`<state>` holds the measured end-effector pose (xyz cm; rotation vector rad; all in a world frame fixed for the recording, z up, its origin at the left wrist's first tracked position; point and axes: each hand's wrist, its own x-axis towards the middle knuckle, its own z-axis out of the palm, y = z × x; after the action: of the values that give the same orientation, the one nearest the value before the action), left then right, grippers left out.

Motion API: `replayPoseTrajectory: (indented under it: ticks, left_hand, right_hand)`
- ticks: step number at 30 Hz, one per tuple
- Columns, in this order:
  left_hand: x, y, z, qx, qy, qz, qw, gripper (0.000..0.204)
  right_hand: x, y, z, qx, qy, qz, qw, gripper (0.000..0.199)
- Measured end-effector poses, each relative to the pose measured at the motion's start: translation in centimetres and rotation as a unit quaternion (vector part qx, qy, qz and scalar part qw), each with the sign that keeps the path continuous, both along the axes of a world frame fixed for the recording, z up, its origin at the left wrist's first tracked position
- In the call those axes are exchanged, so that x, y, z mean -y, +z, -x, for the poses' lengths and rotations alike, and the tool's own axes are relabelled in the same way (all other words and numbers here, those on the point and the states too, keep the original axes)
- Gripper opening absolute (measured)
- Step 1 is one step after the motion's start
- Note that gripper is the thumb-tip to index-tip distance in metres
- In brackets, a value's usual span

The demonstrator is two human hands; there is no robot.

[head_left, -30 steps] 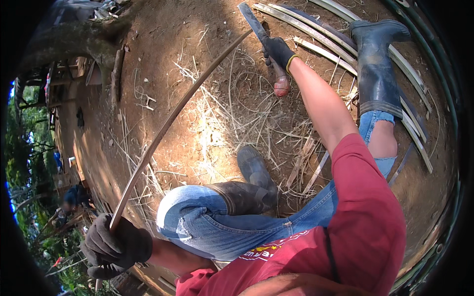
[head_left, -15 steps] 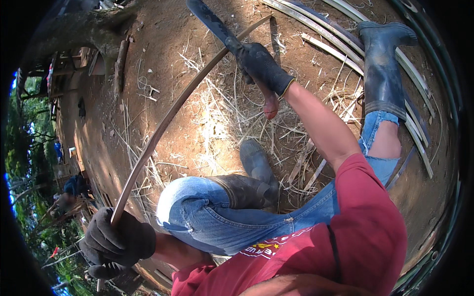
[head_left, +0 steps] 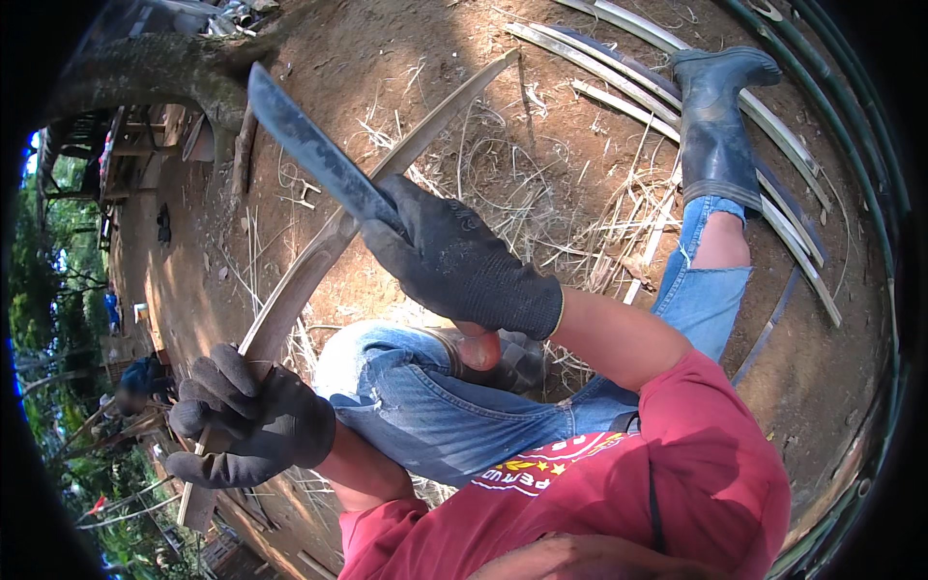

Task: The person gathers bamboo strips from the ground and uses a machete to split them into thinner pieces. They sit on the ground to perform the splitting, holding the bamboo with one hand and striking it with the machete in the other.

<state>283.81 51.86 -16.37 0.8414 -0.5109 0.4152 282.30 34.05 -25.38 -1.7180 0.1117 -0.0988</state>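
A long, curved bamboo strip (head_left: 307, 275) slants from the lower left up to the top middle, its broad face showing. My gloved left hand (head_left: 263, 425) is closed around its near end, which sticks out below the fingers. In my gloved right hand (head_left: 454, 253) is a machete (head_left: 314, 145), its dark blade pointing to the upper left and crossing over the strip. The rounded wooden butt of its handle shows below my right wrist. Whether the blade touches the strip I cannot tell.
Several split bamboo strips (head_left: 657, 92) lie at the upper right, by my outstretched boot (head_left: 718, 135). Thin shavings (head_left: 527, 208) litter the dirt ground. Green poles (head_left: 851, 126) run along the right edge. A thick log (head_left: 145, 72) lies at the upper left.
My right hand has drawn the machete back toward me and to the left along the strip. The strip has rolled to show a wider face, and my left hand has shifted slightly.
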Motion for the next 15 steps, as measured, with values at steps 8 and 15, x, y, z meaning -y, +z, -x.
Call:
replayPoseTrajectory:
  ticks: [8,15]
  left_hand:
    - [0.0,-0.2,0.6,0.064,-0.056,-0.065,0.994,0.054]
    - [-0.2,0.1,0.3,0.103,-0.108,-0.114,0.982,0.048]
  right_hand:
    - [-0.9,0.5,2.4,0.260,-0.034,0.432,0.863,0.056]
    - [4.8,-4.9,-1.0,0.206,-0.078,0.501,0.837,0.059]
